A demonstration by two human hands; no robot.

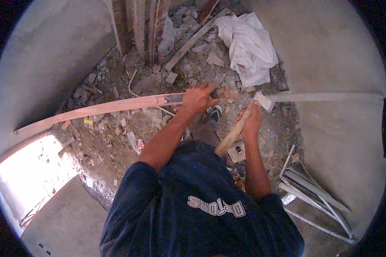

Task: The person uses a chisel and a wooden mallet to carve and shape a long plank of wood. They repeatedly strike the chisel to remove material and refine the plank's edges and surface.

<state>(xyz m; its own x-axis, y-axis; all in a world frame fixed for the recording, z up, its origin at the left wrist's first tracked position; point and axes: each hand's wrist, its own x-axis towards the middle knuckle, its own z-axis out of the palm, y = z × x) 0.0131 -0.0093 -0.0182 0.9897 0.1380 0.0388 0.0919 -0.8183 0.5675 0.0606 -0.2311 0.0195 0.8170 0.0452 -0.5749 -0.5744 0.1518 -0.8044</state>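
Observation:
My left hand [198, 99] is closed around a dark, flat, chisel-like tool [174, 98] lying along a long reddish wooden board [111, 107]. A brownish end [222, 92] shows past the fingers; the grip itself is covered by the hand. Close to the tool's left tip, a notch marks the board. In my right hand [251, 123] is a hammer, held by its pale wooden handle [232, 135] high up near the head. Its whitish, block-shaped head [264, 101] points up and away from me, right of the board's end and apart from the left hand.
Broken rubble [206, 53] covers the floor. A white sack [251, 47] lies at the far right, timber posts [137, 30] stand at the far left. A pale strip [326, 97] runs along the right wall, above metal frame pieces [321, 201]. My shoe [216, 112] shows below the board.

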